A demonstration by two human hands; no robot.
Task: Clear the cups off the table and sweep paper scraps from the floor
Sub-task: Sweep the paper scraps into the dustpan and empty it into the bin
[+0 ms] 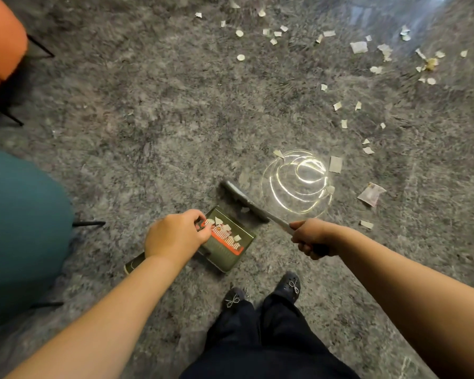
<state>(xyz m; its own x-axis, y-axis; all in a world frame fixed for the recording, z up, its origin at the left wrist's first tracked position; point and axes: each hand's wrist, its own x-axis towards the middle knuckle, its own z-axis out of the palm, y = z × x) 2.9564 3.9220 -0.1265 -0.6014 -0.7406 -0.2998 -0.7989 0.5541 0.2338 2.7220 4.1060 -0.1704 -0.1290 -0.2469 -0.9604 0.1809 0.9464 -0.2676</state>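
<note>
Dark trousers (260, 340) and two black shoes (289, 287) w/ small bow trims sit at bottom centre. Both forearms reach fwd. Left hand (175, 236) has fingers curled round the upper end of a green dustpan (226, 242); pan rests tilted on the floor (137, 110), a few paper scraps (359, 47) already in it by its red comb edge (227, 237). Right hand (311, 237) is clamped on the handle of a brush (245, 199), brush head down just at the pan's mouth. Teal seat (19, 228) w/ thin black legs close on the left, orange chair (2, 47) further back. Floor is grey, mottled, glossy; a bright lamp reflection (297, 181) beside the brush. More scraps lie near it and scatter thickly to upper right.
</note>
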